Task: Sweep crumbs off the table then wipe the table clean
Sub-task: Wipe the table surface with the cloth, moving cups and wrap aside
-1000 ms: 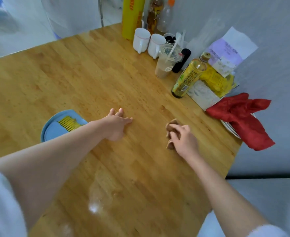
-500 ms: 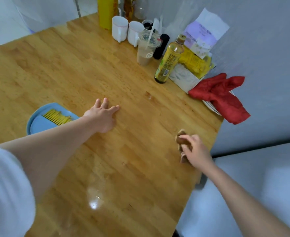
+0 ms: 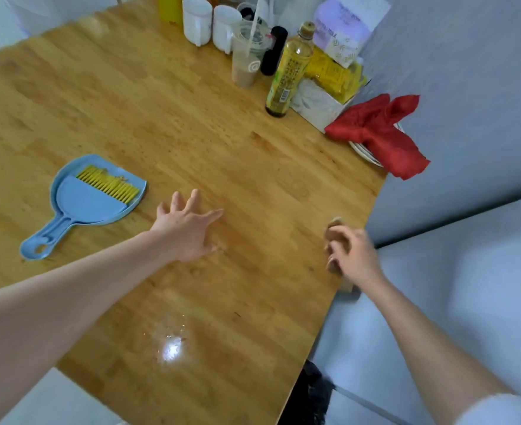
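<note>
1. Left arm stretched forward across the wooden surface [image 3: 167, 124], forearm bare, white sleeve at the frame's lower left.
2. Left hand [image 3: 188, 228] flat on the surface, palm down, fingers straight and spread wide, holding nothing.
3. Right arm reaching in from the lower right, wrist over the surface's right edge.
4. Right hand [image 3: 352, 253] blurred, fingers curled round a small brown cloth [image 3: 334, 223], pressed to the surface right at that edge.
5. Blue dustpan [image 3: 81, 207] lying flat to the left of the left hand, near but apart, handle pointing toward the near edge; brush with yellow bristles [image 3: 109, 185] nested in it.
6. Glossy wet-looking patch [image 3: 170, 351] with a light glare near the surface's front edge.
7. At the far right corner: two white mugs [image 3: 210, 23], plastic cup with straw [image 3: 247, 62], yellow-labelled bottle [image 3: 286, 72], tissue box [image 3: 317, 102], red cloth [image 3: 378, 133] draped over a plate [image 3: 363, 153].
</note>
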Motion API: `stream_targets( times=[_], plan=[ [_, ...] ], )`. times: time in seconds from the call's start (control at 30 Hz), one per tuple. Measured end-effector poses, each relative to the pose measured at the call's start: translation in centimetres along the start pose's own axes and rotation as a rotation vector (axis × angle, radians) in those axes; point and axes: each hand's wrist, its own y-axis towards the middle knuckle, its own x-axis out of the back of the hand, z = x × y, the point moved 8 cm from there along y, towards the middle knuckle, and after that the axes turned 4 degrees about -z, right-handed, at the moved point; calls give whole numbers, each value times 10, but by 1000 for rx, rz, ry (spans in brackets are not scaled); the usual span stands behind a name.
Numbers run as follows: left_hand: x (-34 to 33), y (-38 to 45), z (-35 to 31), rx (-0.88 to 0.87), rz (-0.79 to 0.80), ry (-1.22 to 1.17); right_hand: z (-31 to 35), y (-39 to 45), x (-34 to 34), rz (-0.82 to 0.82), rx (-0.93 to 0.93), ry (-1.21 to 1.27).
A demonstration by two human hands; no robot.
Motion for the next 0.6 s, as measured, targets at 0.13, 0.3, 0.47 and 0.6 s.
stream_targets(
  times=[0.13, 0.3, 0.47, 0.6],
  plan=[
    [-10, -14, 10, 33, -44, -46, 27, -51, -20, -78, -98, 41],
    [-18, -30, 20, 38, -22, -48, 109, -190, -65, 422, 447, 147],
    [-18, -40, 44, 56, -40, -40, 6, -73, -3, -141, -311, 142],
    [-18, -40, 49, 11, 31, -4, 105, -116, -51, -56, 17, 37]
  ],
)
